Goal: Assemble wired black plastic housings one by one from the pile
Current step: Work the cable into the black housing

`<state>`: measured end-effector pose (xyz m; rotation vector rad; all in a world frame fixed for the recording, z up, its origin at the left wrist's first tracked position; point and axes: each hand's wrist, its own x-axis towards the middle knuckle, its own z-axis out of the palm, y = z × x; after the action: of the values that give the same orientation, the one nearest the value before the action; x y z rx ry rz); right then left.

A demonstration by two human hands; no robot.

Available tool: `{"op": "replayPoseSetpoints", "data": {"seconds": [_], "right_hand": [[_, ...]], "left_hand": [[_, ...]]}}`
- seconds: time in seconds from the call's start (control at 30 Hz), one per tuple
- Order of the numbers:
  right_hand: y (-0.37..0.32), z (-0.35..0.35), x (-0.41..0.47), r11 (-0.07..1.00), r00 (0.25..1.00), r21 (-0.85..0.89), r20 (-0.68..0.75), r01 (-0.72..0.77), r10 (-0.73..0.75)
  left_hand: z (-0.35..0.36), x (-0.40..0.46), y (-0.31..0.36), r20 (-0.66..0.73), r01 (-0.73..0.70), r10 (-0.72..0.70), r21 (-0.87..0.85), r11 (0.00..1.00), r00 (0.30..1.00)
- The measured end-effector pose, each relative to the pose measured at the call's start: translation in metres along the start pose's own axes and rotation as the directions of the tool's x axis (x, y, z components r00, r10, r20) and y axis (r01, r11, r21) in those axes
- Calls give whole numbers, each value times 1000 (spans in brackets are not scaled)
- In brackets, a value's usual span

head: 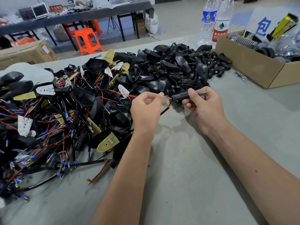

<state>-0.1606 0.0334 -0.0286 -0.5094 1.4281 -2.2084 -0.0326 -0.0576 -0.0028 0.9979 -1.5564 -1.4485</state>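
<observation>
The cardboard box [253, 62] holds ribbed black rings [243, 40] and yellow-black packets [283, 26].

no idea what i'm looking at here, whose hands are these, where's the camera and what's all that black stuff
This is one picture from a camera worn on a person's head, looking down at their own bare hands over a grey table. No machine is involved. The left hand pinches a thin red wire. The right hand grips a small black plastic sleeve that the wire enters; a blue-tipped terminal pokes out beyond the fingers. To the left lies a tangled pile of wired housings, farther back a heap of bare black shells, and to the right a cardboard box and two water bottles.
</observation>
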Motion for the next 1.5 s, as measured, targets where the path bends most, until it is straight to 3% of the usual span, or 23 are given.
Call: {"op": "replayPoseSetpoints", "data": {"seconds": [0.33, 0.67, 0.87, 1.07, 1.3, 1.5], "right_hand": [[-2, 0, -2, 999, 999, -53, 39, 9, -7], [-5, 2, -4, 999, 1000, 35, -15, -5, 5], [-10, 1, -4, 987, 992, 118, 76, -110, 101], [-10, 0, -3, 985, 996, 151, -14, -88, 91], [-10, 1, -5, 983, 994, 147, 13, -113, 112], [-13, 2, -6, 984, 991, 129, 54, -127, 120]], "left_hand": [[8, -3, -7, 41, -128, 122, 183, 975, 992], [12, -8, -5, 4, -147, 150, 203, 968, 989], [11, -8, -6, 41, -164, 160, 153, 974, 986], [13, -10, -4, 81, -193, 182, 160, 968, 980], [16, -14, -8, -92, -206, 214, 92, 974, 972], [16, -14, -7, 0, -274, 278, 167, 947, 961]]}}
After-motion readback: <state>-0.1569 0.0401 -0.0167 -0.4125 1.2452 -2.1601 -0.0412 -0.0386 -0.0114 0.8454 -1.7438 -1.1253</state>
